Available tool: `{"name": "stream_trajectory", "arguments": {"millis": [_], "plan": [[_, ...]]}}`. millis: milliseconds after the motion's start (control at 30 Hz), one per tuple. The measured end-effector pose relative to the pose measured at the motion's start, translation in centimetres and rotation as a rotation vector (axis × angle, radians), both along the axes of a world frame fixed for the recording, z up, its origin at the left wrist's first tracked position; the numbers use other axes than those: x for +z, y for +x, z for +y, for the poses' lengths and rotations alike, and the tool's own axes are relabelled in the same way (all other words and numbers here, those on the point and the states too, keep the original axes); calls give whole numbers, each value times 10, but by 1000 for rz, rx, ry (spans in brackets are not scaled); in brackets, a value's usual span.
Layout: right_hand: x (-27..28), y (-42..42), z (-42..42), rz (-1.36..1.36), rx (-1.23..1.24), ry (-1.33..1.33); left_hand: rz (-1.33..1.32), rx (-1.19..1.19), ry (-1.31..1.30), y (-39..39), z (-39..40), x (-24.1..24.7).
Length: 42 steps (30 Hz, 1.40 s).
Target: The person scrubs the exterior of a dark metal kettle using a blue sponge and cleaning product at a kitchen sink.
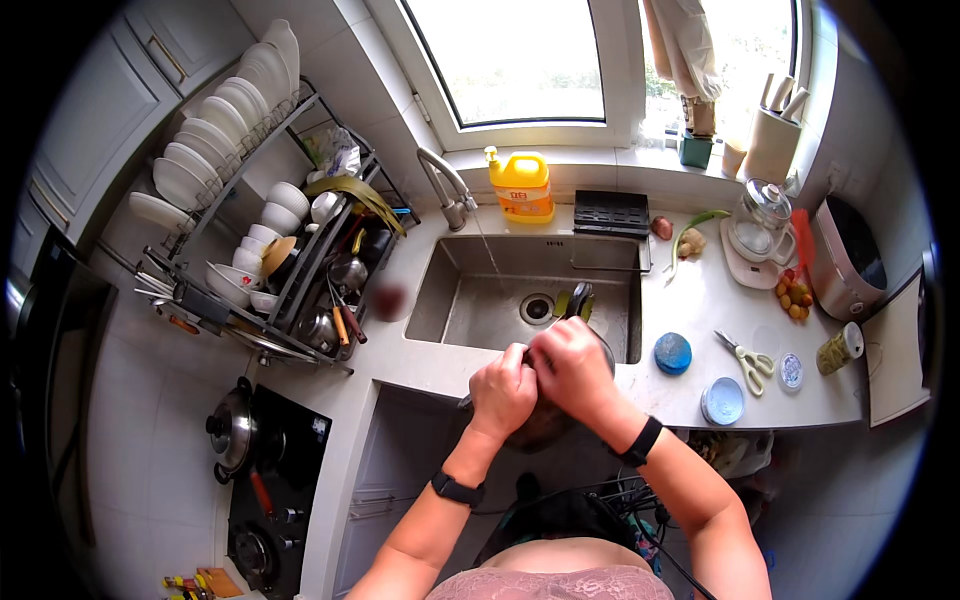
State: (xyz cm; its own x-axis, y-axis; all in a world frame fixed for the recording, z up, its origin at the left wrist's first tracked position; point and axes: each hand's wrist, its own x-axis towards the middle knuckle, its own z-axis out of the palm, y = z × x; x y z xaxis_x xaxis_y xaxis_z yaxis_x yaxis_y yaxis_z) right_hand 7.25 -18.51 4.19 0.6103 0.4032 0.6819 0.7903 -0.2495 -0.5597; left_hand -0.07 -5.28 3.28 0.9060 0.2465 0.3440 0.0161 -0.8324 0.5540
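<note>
Both my hands meet over the front edge of the steel sink (pixel 469 300). My left hand (pixel 504 391) is closed in a fist at a dark, round metal pan (pixel 608 349). Curled beside it, my right hand (pixel 574 367) is slightly blurred and covers much of the pan. The fingertips of both hands are hidden. A dark handle (pixel 579 298) sticks out beyond my right hand over the basin, with something green (pixel 561 303) beside it. Water (pixel 491 255) runs in a thin stream from the faucet (pixel 450 191) into the sink.
Left stands a dish rack (pixel 225 199) above a cooktop (pixel 281 450) with a lidded pot (pixel 231 431). A yellow detergent jug (pixel 523 187) is behind the sink. On the right counter lie scissors (pixel 750 364), a blue sponge-like disc (pixel 672 353), an open tub (pixel 723 401) and a glass kettle (pixel 757 225).
</note>
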Motion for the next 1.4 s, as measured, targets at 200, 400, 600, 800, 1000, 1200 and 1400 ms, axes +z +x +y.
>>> {"name": "stream_trajectory", "arguments": {"millis": [200, 400, 600, 800, 1000, 1200, 1400], "plan": [[-9, 28, -18, 42, -121, -34, -24, -24, -11, 4, -6, 3], [-3, 13, -13, 18, 3, -19, -45, -52, -29, 4, -1, -1], [-1, -1, -6, 10, 44, -30, 20, -34, 2, 4, -2, 3], [-9, 30, -21, 75, -67, 17, -3, -39, 2, 9, -4, 2], [-12, 31, -17, 94, -91, 3, 53, -78, -55, 12, 3, 3], [-23, 48, -33, 165, -135, -48, 83, 60, -134, -2, -7, 16], [-25, 46, -30, 172, -139, -33, -122, 82, -203, -22, 1, -17]]}}
